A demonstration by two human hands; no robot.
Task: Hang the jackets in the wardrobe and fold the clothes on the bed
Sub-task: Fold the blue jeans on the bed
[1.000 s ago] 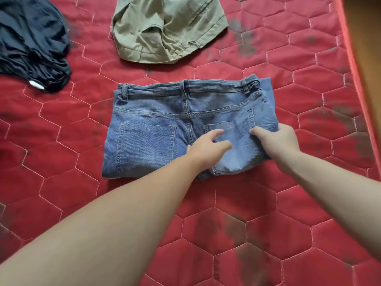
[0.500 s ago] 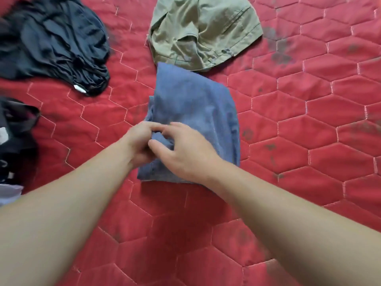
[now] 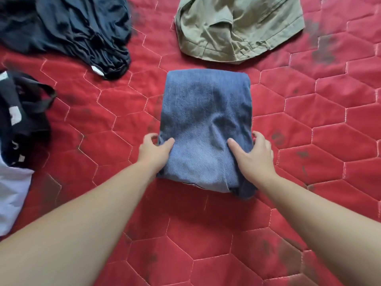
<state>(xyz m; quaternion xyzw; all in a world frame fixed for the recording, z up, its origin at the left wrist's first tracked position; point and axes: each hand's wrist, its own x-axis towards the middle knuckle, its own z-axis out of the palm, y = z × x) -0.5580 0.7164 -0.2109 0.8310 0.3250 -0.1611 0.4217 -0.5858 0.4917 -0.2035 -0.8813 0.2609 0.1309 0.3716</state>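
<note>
A red quilted bed cover is carrying a folded blue denim bundle at its middle. The left hand is gripping the bundle's near left edge, while the right hand is clasping its near right edge, thumbs lying on top.

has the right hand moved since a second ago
Yes. The right hand was on the jeans' right part, by the back pocket; the jeans are now folded narrower, and it grips their right edge, thumb on top.

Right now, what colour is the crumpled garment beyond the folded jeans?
Khaki-olive garment, clearest in the head view.
</note>
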